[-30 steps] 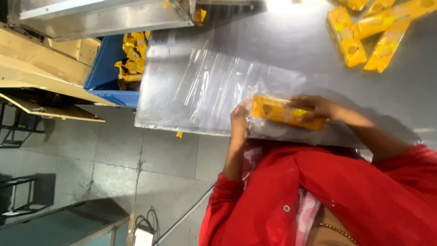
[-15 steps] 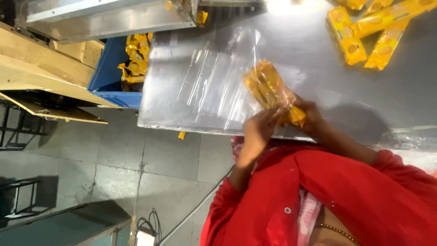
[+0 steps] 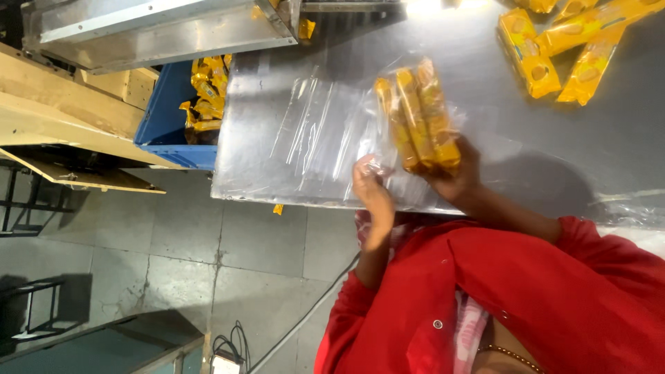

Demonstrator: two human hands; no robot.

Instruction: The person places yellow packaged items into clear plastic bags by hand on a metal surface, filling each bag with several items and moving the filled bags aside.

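Note:
My right hand [image 3: 454,176] grips a bundle of three long yellow biscuit packets [image 3: 418,114] from below, holding them on end above the steel table [image 3: 554,149]. The packets appear to sit inside the mouth of a clear plastic bag [image 3: 318,135] that lies spread over the table's left part. Just left of the bundle, my left hand [image 3: 370,190] pinches a crumpled edge of that bag near the table's front edge. My red sleeves fill the lower right of the view.
Several loose yellow packets [image 3: 554,45] lie at the table's far right. A blue crate [image 3: 173,114] with more packets stands left of the table, under a metal chute [image 3: 159,31]. Wooden boards [image 3: 62,111] lie farther left. A cable [image 3: 291,332] runs across the tiled floor.
The packet bundle has been lifted from flat near the table's front edge, turned on end and moved farther over the table. My left hand has taken the bag's edge.

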